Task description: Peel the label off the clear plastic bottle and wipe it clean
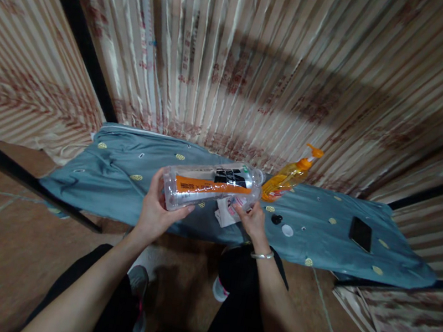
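A large clear plastic bottle (pixel 204 184) with an orange, black and silver label lies tilted sideways between my hands, its neck to the right. No liquid shows inside. My left hand (pixel 158 209) is closed round its base. Thumb and fingers of my right hand (pixel 253 220) grip it near the shoulder. Just under the bottle, a white packet with pink print (pixel 227 213) is beside my right fingers; I cannot tell if they touch it. Behind the neck end stands a pump bottle (pixel 286 180) of yellow-orange liquid.
Blue-green patterned cloth (pixel 121 164) covers the narrow table. Right of my hands lie a small black object (pixel 276 219), a white disc (pixel 287 230) and a dark phone (pixel 361 233). Striped curtains (pixel 237 67) hang close behind; black poles (pixel 78 31) stand at the sides.
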The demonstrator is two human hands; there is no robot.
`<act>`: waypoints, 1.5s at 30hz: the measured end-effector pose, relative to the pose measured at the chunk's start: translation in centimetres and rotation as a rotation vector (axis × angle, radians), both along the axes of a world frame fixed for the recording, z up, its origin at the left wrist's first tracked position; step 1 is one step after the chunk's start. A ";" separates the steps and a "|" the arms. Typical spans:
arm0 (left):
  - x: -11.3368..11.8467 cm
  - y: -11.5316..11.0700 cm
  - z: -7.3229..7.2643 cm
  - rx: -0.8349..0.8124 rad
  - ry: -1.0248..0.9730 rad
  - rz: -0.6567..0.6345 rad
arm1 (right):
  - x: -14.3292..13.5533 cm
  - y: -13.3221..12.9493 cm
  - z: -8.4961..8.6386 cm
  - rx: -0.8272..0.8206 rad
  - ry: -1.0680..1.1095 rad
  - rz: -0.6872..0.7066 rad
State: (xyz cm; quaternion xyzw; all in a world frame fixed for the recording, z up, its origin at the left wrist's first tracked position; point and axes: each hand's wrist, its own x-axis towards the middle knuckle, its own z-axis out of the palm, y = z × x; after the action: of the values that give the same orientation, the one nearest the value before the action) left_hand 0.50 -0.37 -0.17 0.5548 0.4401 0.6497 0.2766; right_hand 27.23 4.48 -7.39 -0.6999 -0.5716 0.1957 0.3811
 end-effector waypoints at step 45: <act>-0.4 -0.8 0.0 -0.144 -0.127 -0.113 | -0.1 0.1 -0.1 0.039 0.007 -0.007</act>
State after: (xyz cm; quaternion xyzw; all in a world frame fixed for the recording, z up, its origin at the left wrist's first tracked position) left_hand 0.08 -1.13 -0.15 0.5154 0.4351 0.6335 0.3792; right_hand 27.08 4.60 -7.49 -0.6938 -0.5712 0.1859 0.3973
